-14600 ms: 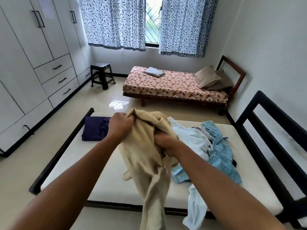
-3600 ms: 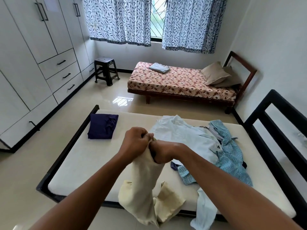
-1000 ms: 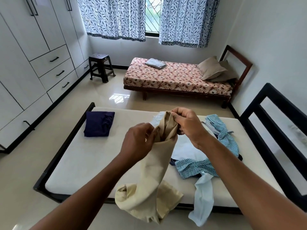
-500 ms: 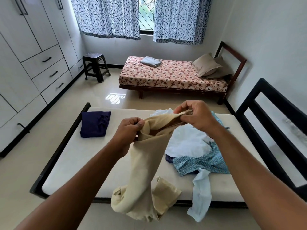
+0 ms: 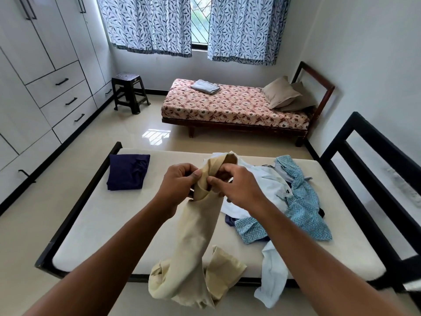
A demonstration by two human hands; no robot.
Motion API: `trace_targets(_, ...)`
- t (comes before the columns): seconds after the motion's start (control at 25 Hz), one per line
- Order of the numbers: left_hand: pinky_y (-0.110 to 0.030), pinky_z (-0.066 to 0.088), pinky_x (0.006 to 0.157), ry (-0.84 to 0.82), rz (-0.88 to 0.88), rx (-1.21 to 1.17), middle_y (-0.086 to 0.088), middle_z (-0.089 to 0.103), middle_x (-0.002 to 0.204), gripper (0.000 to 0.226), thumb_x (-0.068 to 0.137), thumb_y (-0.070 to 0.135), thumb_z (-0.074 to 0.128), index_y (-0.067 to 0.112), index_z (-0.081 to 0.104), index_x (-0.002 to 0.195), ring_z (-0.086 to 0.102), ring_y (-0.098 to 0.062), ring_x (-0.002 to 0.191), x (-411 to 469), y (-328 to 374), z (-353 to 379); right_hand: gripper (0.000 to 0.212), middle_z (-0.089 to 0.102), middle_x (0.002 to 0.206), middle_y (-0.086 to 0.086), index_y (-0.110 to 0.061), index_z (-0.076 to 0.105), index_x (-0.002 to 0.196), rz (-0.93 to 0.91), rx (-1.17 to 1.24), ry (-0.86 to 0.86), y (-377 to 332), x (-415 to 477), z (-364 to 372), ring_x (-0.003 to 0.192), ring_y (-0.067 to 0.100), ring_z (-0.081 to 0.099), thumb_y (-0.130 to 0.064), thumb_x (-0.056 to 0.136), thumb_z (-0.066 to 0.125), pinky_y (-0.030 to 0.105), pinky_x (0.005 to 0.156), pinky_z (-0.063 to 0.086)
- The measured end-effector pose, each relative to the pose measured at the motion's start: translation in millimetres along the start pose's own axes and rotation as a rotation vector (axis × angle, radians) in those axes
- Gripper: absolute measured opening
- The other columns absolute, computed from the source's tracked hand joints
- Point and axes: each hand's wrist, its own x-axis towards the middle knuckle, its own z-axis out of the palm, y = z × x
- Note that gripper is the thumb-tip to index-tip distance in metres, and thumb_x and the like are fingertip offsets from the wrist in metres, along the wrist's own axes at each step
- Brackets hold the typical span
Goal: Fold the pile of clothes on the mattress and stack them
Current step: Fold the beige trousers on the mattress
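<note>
Head view: left hand [image 5: 180, 185] and right hand [image 5: 242, 190], fingers pinching top of beige garment [image 5: 196, 238], fingertips half-hidden.

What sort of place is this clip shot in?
Most likely a home bedroom: a floral-sheeted bed with pillows below a curtained window, white wardrobes with drawers, and a mattress over which the left hand and right hand hold a beige garment.
</note>
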Motion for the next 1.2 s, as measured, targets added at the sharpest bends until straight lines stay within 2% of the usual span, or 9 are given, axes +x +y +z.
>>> trace_targets(0.24,-0.039,0.048,0.064,-0.011,0.058,0.154,-0.011,0.065,0.076,0.023,0.097,0.028,0.070,0.014,0.073,0.079,0.055,-0.019,0.071,2.8,-22.1,-16.4,0.025,0.059,0.058,-0.002,-0.018,0.059,0.064,-0.017,-0.029,0.042,-17.6,9.5,-18.2,0.052,0.006,0.046,-0.017,0.086,0.070,0.029,0.055,0.043)
trace_targets(0.4,-0.037,0.046,0.066,-0.013,0.144,0.180,-0.006,0.063,0.073,0.030,0.101,0.035,0.065,0.014,0.069,0.080,0.053,-0.013,0.069,-2.9,-19.3,-7.3,0.023,0.066,0.066,0.004,-0.013,0.063,0.075,0.005,-0.161,-0.023,-42.1,11.8,-23.3,0.061,0.018,0.066,-0.026,0.093,0.058,0.036,0.059,0.052)
trace_targets(0.6,-0.031,0.056,0.068,-0.190,0.293,0.228,0.003,0.072,0.094,0.041,0.084,0.057,0.073,0.020,0.070,0.102,0.068,-0.015,0.087,-20.8,-26.9,-6.7,0.030,0.055,0.047,0.003,-0.001,0.061,0.081,0.253,0.147,-0.040,-50.4,16.1,-27.1,0.031,0.014,0.046,-0.018,0.103,0.052,0.019,0.034,0.033)
trace_targets(0.68,-0.037,0.049,0.061,-0.134,0.354,0.331,-0.005,0.066,0.078,0.040,0.089,0.051,0.069,0.010,0.067,0.085,0.060,-0.017,0.071,-16.8,-40.4,-4.8,0.029,0.056,0.047,0.004,-0.008,0.062,0.079,0.367,0.352,-0.079,-48.6,20.1,-26.9,0.037,0.015,0.046,-0.019,0.105,0.054,0.018,0.035,0.035)
trace_targets(0.8,-0.033,0.034,0.060,-0.034,0.343,0.333,-0.015,0.051,0.066,0.039,0.093,0.037,0.061,0.006,0.059,0.071,0.040,-0.011,0.064,-2.5,-51.1,-9.0,0.033,0.060,0.066,-0.005,-0.017,0.064,0.079,0.194,0.296,-0.139,-30.7,20.7,-28.2,0.064,0.013,0.055,-0.040,0.103,0.062,0.025,0.060,0.046)
trace_targets(0.92,-0.034,0.032,0.061,-0.018,0.261,0.259,-0.012,0.046,0.067,0.046,0.093,0.044,0.059,0.002,0.060,0.075,0.040,-0.013,0.066,1.1,-56.2,-12.7,0.048,0.048,0.064,-0.013,-0.011,0.061,0.078,-0.111,-0.135,-0.353,-13.0,20.1,-39.8,0.058,0.003,0.042,-0.056,0.089,0.073,0.024,0.058,0.036)
trace_targets(1.04,-0.034,0.031,0.063,-0.047,0.193,0.235,-0.006,0.042,0.069,0.054,0.090,0.050,0.059,-0.001,0.054,0.074,0.039,-0.016,0.067,3.0,-61.1,-10.5,0.029,0.067,0.078,-0.013,-0.020,0.074,0.095,-0.250,-0.217,-0.053,2.0,26.1,-44.7,0.071,-0.002,0.060,-0.043,0.081,0.086,0.032,0.071,0.052)
trace_targets(1.12,-0.035,0.030,0.064,-0.064,0.169,0.229,-0.002,0.042,0.071,0.055,0.090,0.049,0.058,-0.003,0.052,0.076,0.038,-0.016,0.068,6.9,-61.6,-6.5,0.059,0.069,0.115,-0.013,-0.028,0.064,0.128,-0.195,-0.071,0.027,16.3,22.8,-37.3,0.106,0.000,0.064,-0.045,0.077,0.089,0.030,0.098,0.053)
trace_targets(1.2,-0.035,0.031,0.064,-0.076,0.183,0.245,-0.003,0.043,0.071,0.054,0.091,0.046,0.058,-0.006,0.054,0.078,0.038,-0.016,0.068,7.8,-58.3,2.4,0.100,0.059,0.133,-0.011,-0.029,0.046,0.147,0.040,0.062,-0.204,40.2,6.2,-14.2,0.120,0.004,0.059,-0.048,0.063,0.097,0.028,0.107,0.049)
